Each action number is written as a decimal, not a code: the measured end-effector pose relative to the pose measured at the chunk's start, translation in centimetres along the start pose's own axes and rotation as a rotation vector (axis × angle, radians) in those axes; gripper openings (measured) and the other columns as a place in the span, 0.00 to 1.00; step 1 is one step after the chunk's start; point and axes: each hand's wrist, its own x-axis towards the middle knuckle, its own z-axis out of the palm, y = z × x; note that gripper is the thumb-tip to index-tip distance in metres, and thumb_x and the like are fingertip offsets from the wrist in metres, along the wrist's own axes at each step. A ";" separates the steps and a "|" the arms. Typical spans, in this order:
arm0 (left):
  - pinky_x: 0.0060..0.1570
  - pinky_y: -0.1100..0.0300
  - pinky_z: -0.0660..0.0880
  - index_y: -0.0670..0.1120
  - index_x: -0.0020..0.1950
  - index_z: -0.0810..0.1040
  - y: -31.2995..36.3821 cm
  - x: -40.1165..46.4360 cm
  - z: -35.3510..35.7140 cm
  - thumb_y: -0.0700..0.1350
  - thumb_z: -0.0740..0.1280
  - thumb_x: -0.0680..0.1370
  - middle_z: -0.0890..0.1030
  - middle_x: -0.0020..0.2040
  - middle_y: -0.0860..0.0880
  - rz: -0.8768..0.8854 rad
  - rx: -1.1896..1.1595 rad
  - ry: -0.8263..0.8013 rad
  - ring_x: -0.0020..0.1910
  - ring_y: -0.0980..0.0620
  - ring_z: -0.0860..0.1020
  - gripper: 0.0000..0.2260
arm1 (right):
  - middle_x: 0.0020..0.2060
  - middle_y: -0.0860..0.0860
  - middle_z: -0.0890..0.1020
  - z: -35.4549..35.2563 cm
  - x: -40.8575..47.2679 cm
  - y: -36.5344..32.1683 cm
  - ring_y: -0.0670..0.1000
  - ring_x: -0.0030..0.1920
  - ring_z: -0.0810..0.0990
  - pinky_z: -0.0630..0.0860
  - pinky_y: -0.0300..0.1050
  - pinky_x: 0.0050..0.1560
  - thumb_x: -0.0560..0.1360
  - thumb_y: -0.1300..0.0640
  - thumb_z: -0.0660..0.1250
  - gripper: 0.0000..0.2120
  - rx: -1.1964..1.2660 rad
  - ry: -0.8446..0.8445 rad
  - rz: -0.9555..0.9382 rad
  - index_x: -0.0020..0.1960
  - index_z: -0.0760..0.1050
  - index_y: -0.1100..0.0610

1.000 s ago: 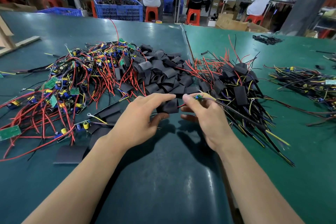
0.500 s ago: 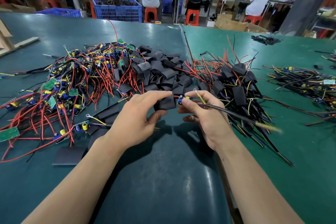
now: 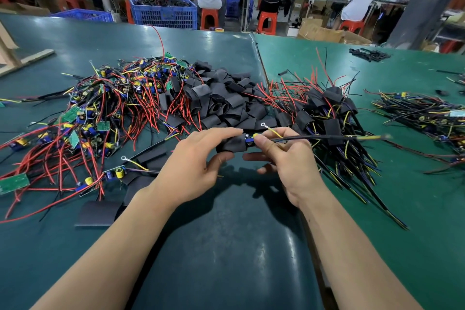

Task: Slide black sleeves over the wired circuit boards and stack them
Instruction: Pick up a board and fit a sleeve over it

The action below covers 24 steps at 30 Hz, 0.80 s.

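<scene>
Left of our hands, bare boards (image 3: pixel 100 113) with red wires lie heaped on the counter (image 3: pixel 226 246). Our left hand (image 3: pixel 191 166) pinches a black sleeve (image 3: pixel 232 145) between forefinger and thumb. Our right hand (image 3: pixel 284 158) pinches the board (image 3: pixel 249 141) at the sleeve's mouth, its wires trailing right. Beyond our hands lie loose sleeves (image 3: pixel 221 100); right of them, the sleeved stack (image 3: pixel 327 118).

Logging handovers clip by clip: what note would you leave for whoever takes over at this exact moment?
Left hand pinches a black sleeve. Right hand pinches a wired board at the sleeve's mouth, partly inside.
Bare boards lie left, loose sleeves in the middle, the sleeved stack right.
Done: many boards sleeved.
Left: push this board fully in, add it to the stack, then continue through the bare pile.
</scene>
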 end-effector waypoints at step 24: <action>0.65 0.62 0.70 0.44 0.67 0.76 0.2 0.2 0.5 0.33 0.71 0.74 0.80 0.62 0.51 -0.011 -0.062 0.019 0.62 0.52 0.77 0.22 | 0.34 0.56 0.84 -0.1 -0.1 -0.1 0.54 0.34 0.85 0.80 0.40 0.34 0.72 0.72 0.70 0.08 0.099 -0.045 0.055 0.45 0.76 0.62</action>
